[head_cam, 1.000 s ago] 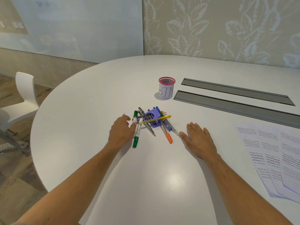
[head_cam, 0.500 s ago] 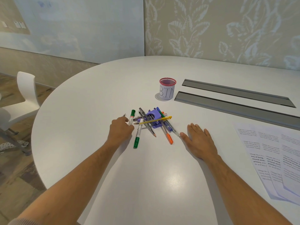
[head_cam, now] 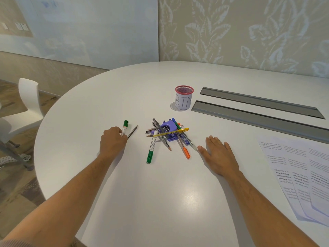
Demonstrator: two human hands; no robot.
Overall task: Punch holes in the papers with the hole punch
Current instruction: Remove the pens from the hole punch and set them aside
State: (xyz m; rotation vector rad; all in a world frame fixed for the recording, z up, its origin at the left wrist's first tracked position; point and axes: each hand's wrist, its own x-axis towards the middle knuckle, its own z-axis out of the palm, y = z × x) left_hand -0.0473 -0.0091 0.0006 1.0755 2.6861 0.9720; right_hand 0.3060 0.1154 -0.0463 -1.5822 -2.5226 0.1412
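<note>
A purple hole punch [head_cam: 169,128] sits mid-table under a heap of several pens and pencils [head_cam: 166,138]. Printed papers [head_cam: 300,173] lie fanned at the table's right edge. My left hand [head_cam: 112,141] is left of the heap, fingers closed on a green-capped marker [head_cam: 125,127] and a grey pencil [head_cam: 132,131], both held clear of the pile. My right hand [head_cam: 219,155] rests flat on the table right of the heap, fingers spread, thumb tip near a clear pen's end. It holds nothing.
A red-rimmed mesh cup labelled BIN [head_cam: 183,98] stands behind the heap. Two grey cable troughs [head_cam: 258,114] run across the table's right side. A white chair [head_cam: 26,111] stands off the left edge of the white table [head_cam: 160,193].
My left hand has pulled one green marker and a pencil leftward out of the heap. The right hand has stayed flat in place.
</note>
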